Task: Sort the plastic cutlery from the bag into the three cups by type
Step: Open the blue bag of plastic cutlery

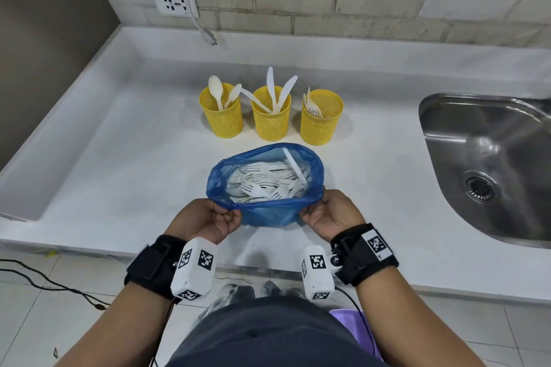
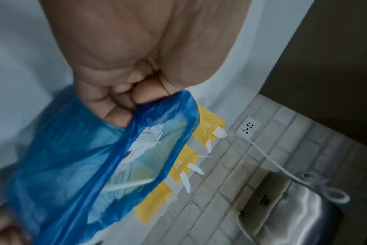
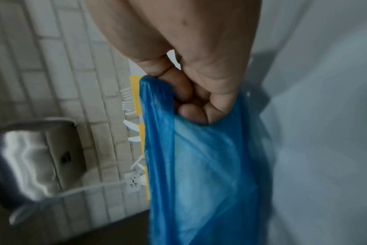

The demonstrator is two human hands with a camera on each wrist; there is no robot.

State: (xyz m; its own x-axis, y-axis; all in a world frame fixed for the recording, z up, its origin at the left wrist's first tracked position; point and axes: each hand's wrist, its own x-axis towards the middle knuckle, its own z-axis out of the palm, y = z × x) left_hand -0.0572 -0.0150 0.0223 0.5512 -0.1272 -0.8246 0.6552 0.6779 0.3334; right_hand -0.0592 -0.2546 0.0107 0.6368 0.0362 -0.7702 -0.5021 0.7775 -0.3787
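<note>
A blue plastic bag [image 1: 268,213] sits on the white counter, its mouth held wide. Inside lies a heap of white plastic cutlery [image 1: 265,181], mostly forks, with one knife leaning on the far wall. My left hand [image 1: 216,217] pinches the near left rim of the blue bag [image 2: 77,157]; my right hand [image 1: 323,211] pinches the near right rim of the blue bag [image 3: 201,165]. Behind the bag stand three yellow mesh cups: the left cup [image 1: 222,116] holds spoons, the middle cup [image 1: 271,117] knives, the right cup [image 1: 320,119] forks.
A steel sink [image 1: 489,164] is set into the counter [image 1: 119,158] at the right. A wall socket [image 1: 174,2] and a hanging white cable [image 1: 193,17] are at the back left. The counter's front edge runs just under my wrists.
</note>
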